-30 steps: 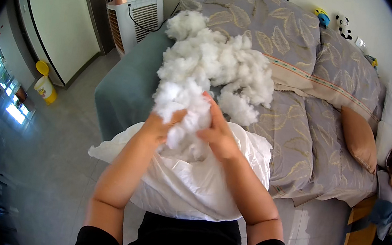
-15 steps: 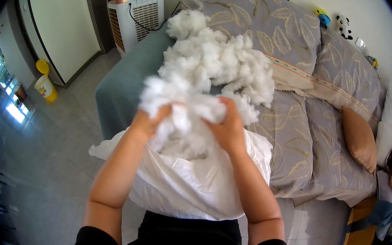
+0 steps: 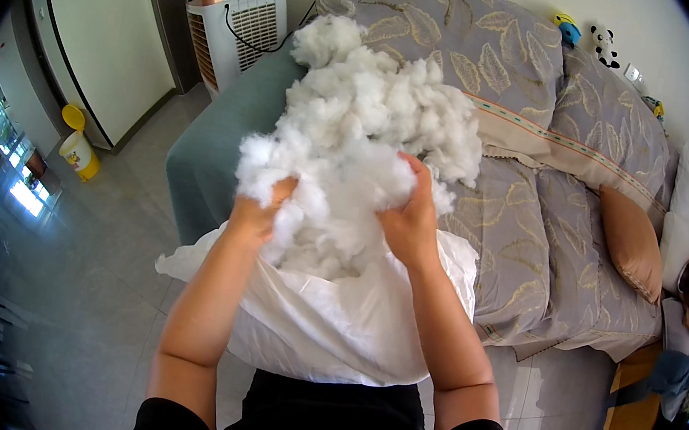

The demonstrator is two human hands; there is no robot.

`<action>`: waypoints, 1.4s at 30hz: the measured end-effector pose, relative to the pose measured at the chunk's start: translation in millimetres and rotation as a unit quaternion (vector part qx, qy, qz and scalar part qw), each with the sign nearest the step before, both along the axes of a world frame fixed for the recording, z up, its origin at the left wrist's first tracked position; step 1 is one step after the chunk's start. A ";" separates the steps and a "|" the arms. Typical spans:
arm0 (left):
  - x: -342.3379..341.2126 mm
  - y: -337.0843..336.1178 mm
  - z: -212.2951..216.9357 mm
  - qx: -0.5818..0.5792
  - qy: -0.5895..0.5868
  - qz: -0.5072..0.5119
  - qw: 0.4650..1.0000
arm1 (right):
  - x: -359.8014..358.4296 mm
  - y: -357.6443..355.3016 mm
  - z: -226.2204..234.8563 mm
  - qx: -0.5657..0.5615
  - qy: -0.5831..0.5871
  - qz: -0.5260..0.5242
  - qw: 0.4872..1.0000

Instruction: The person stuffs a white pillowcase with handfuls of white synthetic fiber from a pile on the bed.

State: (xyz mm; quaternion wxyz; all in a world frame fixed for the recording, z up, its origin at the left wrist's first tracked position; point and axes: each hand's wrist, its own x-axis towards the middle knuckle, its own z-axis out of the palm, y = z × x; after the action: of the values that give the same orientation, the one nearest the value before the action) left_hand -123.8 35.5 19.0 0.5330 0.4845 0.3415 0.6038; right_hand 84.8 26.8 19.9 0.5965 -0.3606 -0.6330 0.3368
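Observation:
My left hand (image 3: 260, 213) grips a clump of fluffy white fiber stuffing (image 3: 273, 165), its thumb pressed into the fibers. A second tuft of stuffing (image 3: 379, 176) is pinched in my right hand (image 3: 411, 221), to the right of the first. Thin wisps stretch between the two tufts. Below both hands, a white fabric bag (image 3: 331, 325) lies open against my front, with more stuffing showing in its mouth. Just beyond my hands, a large heap of stuffing (image 3: 376, 99) rests on the sofa. Some fingertips are buried in the fibers.
The sofa (image 3: 497, 234) has a grey leaf-patterned cover and a teal armrest (image 3: 219, 148). A brown cushion (image 3: 629, 246) leans at its right end. An air cooler (image 3: 239, 26) stands behind the armrest. A yellow-and-white bucket (image 3: 79, 155) sits on the tiled floor at left.
My hands have moved apart, the right one slightly up and to the right. The stuffing between them has been pulled into two looser tufts.

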 end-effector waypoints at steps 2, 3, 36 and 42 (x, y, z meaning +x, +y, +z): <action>8.0 0.5 -5.9 0.007 0.019 0.005 1.000 | -15.8 -17.1 8.6 -0.014 0.089 0.074 0.993; 13.4 2.2 -12.6 -0.002 0.003 0.013 1.000 | -21.8 -18.7 7.8 0.029 0.017 0.056 0.998; -17.3 -27.0 36.7 -0.147 -0.037 0.016 0.988 | 5.7 1.9 -28.1 -0.192 -0.165 0.128 0.959; -15.9 -24.1 38.2 -0.224 -0.096 -0.026 0.969 | -28.9 -27.2 -53.1 0.134 -0.469 0.125 0.864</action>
State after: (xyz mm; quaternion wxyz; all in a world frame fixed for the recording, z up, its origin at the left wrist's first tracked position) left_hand -139.7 11.3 57.2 0.6737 0.3009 0.4023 0.5420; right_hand 55.9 -0.4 -33.3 0.2245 -0.3107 -0.9169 0.1110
